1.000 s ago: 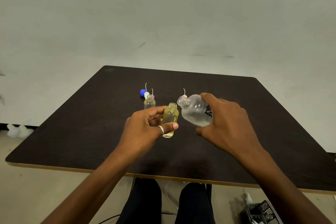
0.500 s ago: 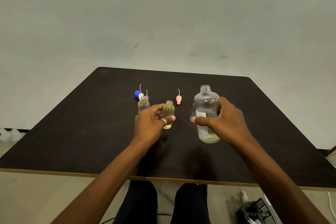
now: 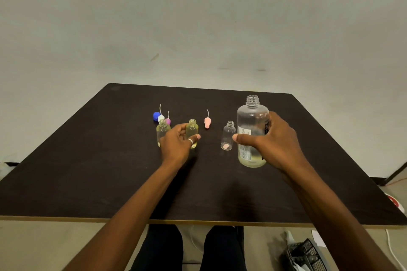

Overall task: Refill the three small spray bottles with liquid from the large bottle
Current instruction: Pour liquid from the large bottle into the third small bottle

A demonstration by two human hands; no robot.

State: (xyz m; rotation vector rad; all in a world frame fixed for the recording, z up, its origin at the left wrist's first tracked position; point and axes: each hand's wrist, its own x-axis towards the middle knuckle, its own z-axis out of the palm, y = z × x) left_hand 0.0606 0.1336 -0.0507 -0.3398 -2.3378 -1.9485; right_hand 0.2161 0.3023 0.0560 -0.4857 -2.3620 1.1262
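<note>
Dark surface point(image 3: 88, 171): your right hand point(image 3: 273, 141) grips the upright, uncapped large bottle point(image 3: 251, 116), the empty small bottle point(image 3: 228, 136) just left of it, your left hand point(image 3: 176, 145) holding the filled bottle point(image 3: 192, 127) farther left; hasty tipping could overshoot the narrow neck.

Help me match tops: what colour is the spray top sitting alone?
The spray top is pink; head view.

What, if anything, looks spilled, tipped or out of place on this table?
Nothing stands out. The large bottle, held by the right hand, stands upright, as do the near-empty small bottle, the far-left small bottle and the full small bottle that the left hand grips. Spray tops lie behind them. No puddle shows on the table.
</note>
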